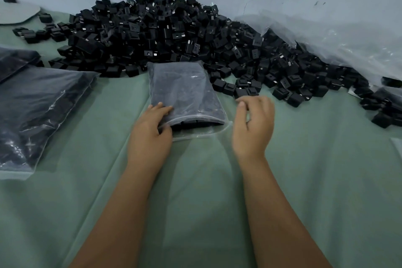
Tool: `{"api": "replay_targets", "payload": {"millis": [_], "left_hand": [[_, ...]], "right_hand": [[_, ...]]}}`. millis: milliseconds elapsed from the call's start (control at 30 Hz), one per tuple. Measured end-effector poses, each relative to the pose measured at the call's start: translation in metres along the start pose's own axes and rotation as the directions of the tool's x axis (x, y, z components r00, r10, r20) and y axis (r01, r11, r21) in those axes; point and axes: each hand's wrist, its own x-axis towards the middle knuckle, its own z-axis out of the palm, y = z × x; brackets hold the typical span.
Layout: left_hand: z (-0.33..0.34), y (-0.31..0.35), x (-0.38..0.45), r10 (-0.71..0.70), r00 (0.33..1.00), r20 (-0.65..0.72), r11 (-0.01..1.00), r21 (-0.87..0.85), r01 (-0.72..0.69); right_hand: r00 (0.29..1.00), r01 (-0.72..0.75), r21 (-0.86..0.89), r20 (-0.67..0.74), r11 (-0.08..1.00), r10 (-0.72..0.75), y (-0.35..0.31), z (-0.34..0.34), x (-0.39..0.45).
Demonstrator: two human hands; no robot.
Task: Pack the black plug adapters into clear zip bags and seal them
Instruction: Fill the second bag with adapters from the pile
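A clear zip bag [187, 93] filled with black adapters lies flat on the green cloth, its mouth toward me. My left hand [150, 128] grips the bag's near left corner, thumb at the mouth and fingers on top. My right hand [253, 124] hovers just right of the bag with loosely bent fingers, holding nothing, and looks blurred. Its fingertips are close to loose adapters [241, 91] at the pile's front edge. A big heap of black plug adapters [165, 32] stretches behind the bag.
Larger filled bags [37, 111] lie at the left. Crumpled clear plastic sheeting [339, 37] covers the right of the heap against the wall. More adapters [387, 106] sit at the far right. The green cloth [195, 180] spreads toward me.
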Motion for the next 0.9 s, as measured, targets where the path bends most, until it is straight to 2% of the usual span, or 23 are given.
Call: {"api": "replay_targets", "payload": {"millis": [67,133,167,233,333,433,533,700,900], "left_hand": [[-0.001,0.003,0.000,0.010,1.000,-0.007,1.000,-0.004,-0.010],[-0.001,0.006,-0.001,0.041,0.999,-0.008,0.999,-0.004,-0.041],[-0.002,0.008,-0.001,0.061,0.998,-0.003,0.998,0.001,-0.061],[-0.002,0.010,-0.002,0.092,0.996,0.016,0.996,0.017,-0.092],[-0.002,0.012,-0.003,0.082,0.995,0.056,0.996,0.038,-0.084],[-0.002,0.011,-0.003,0.054,0.995,0.079,0.997,0.041,-0.058],[-0.001,0.011,-0.002,0.044,0.995,0.086,0.998,0.049,-0.048],[0.000,0.011,-0.001,0.019,0.997,0.078,1.000,-0.007,-0.018],[-0.002,0.013,-0.003,-0.059,0.996,0.065,0.973,-0.220,0.072]], "right_hand": [[0.966,-0.223,-0.094,0.114,0.970,0.233,0.019,-0.003,0.009],[0.855,-0.395,-0.207,0.274,0.895,0.441,0.028,-0.005,0.014],[0.803,-0.410,-0.281,0.340,0.868,0.489,0.030,-0.004,0.015],[0.752,-0.302,-0.429,0.442,0.852,0.489,0.033,-0.001,0.015],[0.761,-0.179,-0.506,0.472,0.844,0.445,0.035,0.002,0.012],[0.836,-0.242,-0.385,0.384,0.891,0.393,0.036,0.000,0.011],[0.872,-0.333,-0.246,0.287,0.910,0.397,0.032,-0.001,0.010],[0.869,-0.431,-0.068,0.239,0.900,0.434,0.025,-0.001,0.010],[0.862,-0.480,0.124,0.251,0.869,0.440,0.016,0.000,0.007]]}}
